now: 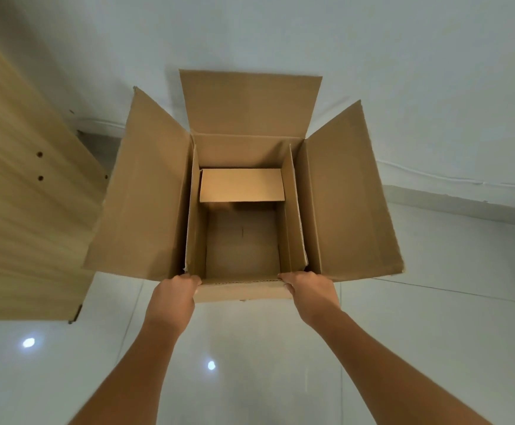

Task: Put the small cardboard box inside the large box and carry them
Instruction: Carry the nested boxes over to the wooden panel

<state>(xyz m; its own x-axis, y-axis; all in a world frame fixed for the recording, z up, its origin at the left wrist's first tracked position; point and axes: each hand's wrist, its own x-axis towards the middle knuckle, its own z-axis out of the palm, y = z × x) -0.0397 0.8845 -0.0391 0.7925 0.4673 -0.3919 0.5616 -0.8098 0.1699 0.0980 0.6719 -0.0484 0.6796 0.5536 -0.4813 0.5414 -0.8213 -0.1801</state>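
A bare indoor room, likely a home or a storeroom; which one cannot be told. The floor [250,378] is glossy white tile reflecting ceiling lights, the wall [403,72] plain white with a pale skirting [465,199], and a light wood panel [20,210] with drilled holes stands left.

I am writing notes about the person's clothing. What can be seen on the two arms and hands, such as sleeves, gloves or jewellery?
Both forearms are bare up to the bottom edge of the picture; no sleeve shows. The left hand and the right hand wear no gloves. No ring, watch or bracelet is visible on them.
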